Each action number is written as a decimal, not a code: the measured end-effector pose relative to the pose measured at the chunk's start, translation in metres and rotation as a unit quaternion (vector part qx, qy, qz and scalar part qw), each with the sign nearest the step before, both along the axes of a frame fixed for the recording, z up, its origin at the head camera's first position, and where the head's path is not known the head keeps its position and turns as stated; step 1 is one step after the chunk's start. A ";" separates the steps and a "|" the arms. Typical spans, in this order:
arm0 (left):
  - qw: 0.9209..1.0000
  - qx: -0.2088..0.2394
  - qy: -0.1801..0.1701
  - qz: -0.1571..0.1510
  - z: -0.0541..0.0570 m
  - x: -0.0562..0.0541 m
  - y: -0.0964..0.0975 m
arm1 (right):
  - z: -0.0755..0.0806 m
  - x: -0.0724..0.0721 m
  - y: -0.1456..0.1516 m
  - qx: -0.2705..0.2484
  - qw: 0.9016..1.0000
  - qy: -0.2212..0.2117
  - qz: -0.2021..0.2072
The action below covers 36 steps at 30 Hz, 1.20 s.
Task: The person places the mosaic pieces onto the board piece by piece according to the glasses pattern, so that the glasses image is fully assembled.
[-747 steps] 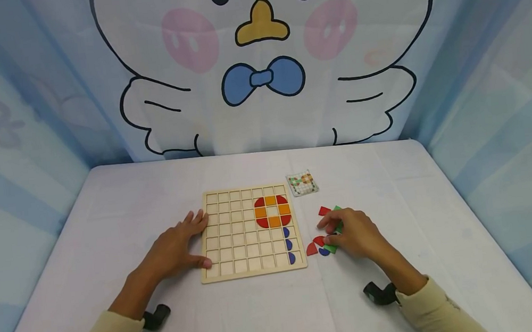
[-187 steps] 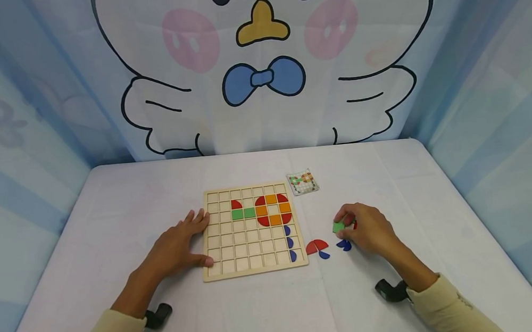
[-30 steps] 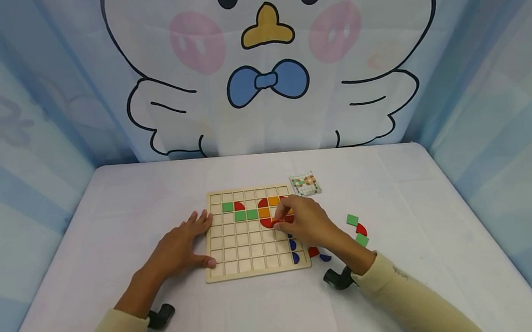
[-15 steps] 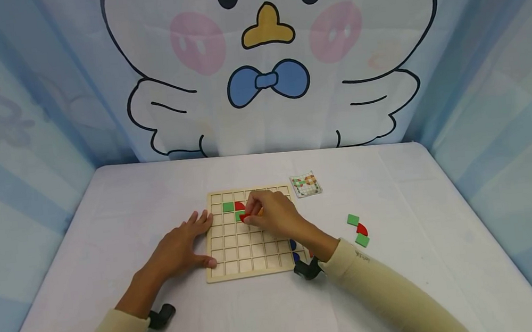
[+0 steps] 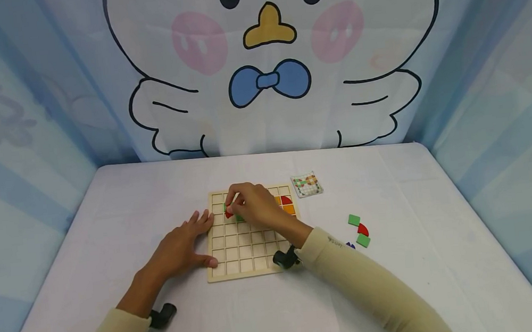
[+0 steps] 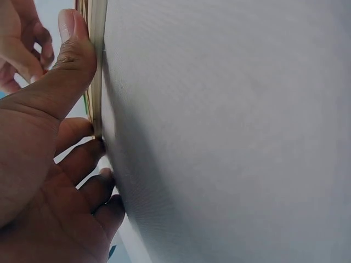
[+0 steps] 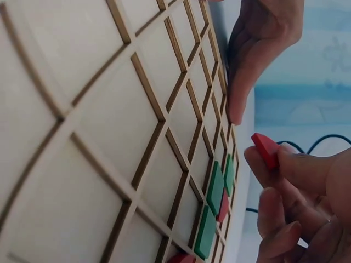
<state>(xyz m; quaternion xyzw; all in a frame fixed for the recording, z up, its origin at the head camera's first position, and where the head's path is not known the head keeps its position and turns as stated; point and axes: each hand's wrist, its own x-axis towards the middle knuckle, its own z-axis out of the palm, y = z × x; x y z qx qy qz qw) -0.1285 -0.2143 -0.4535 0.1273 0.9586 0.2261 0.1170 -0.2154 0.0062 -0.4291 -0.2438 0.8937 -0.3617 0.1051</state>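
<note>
My right hand point(image 5: 256, 205) pinches a red quarter-circle tile point(image 7: 267, 149) between thumb and fingertips, over the far left part of the wooden grid board point(image 5: 231, 256). In the right wrist view the tile is held up clear of the board, near green square tiles point(image 7: 215, 186) and another red tile point(image 7: 223, 207) set in the grid. My left hand point(image 5: 179, 246) rests at the board's left edge with fingers spread; its thumb point(image 6: 74, 55) lies on the rim. Red and orange tiles point(image 5: 289, 209) show at the far right of the grid, partly hidden behind my right hand.
A small pattern card point(image 5: 307, 184) lies just beyond the board's far right corner. Loose on the table to the right are green squares point(image 5: 354, 220), a red quarter circle point(image 5: 363, 229) and a bit of blue point(image 5: 350, 245) beside my right sleeve.
My right hand has carried the red tile leftward across the board to the far left squares. Much earlier, no green tiles sat in the grid. My left hand has stayed in place.
</note>
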 end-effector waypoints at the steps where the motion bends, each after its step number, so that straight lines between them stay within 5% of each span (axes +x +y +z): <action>1: 1.000 0.000 -0.001 0.001 0.000 0.000 0.000 | -0.001 -0.002 -0.002 -0.001 1.000 0.000 -0.006; 17: 1.000 -0.006 -0.003 0.012 0.002 0.000 0.003 | -0.015 -0.024 -0.039 0.064 0.994 -0.006 -0.086; 26: 1.000 -0.004 -0.002 0.012 0.002 0.001 0.003 | -0.016 -0.025 -0.047 0.109 0.990 0.010 -0.085; 36: 1.000 -0.009 0.000 0.010 0.001 0.000 0.002 | -0.005 -0.015 -0.035 0.099 0.993 0.003 -0.065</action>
